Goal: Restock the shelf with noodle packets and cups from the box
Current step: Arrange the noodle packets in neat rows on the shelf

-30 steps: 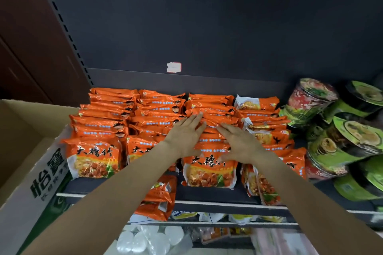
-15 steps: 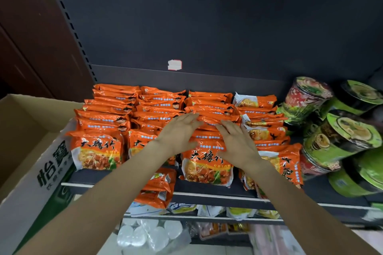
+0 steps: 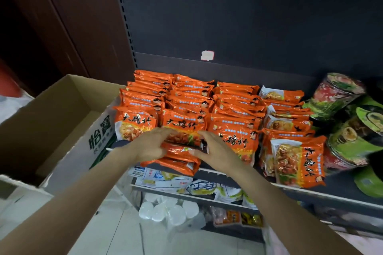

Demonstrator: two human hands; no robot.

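Rows of orange noodle packets [image 3: 234, 107] stand upright across the dark shelf [image 3: 344, 184]. A small stack of orange packets [image 3: 180, 154] lies flat at the shelf's front edge, partly overhanging it. My left hand [image 3: 148, 148] grips the stack's left end and my right hand [image 3: 214, 150] grips its right end, fingers curled over the top packet. Green and red noodle cups [image 3: 352, 130] lie tilted on the right of the shelf. The open cardboard box [image 3: 62, 114] sits left of the shelf, and the part of its inside that I see holds nothing.
A lower shelf holds white and yellow sachets [image 3: 199, 186]. Under it stand white plastic cups [image 3: 165, 211] in a wrapper and small snack packs. A dark back panel with a white sticker [image 3: 207, 55] rises behind the shelf. The floor below is pale tile.
Both hands have come back from the top of the middle packet row to the shelf's front edge and closed on the flat stack there. The view has swung left.
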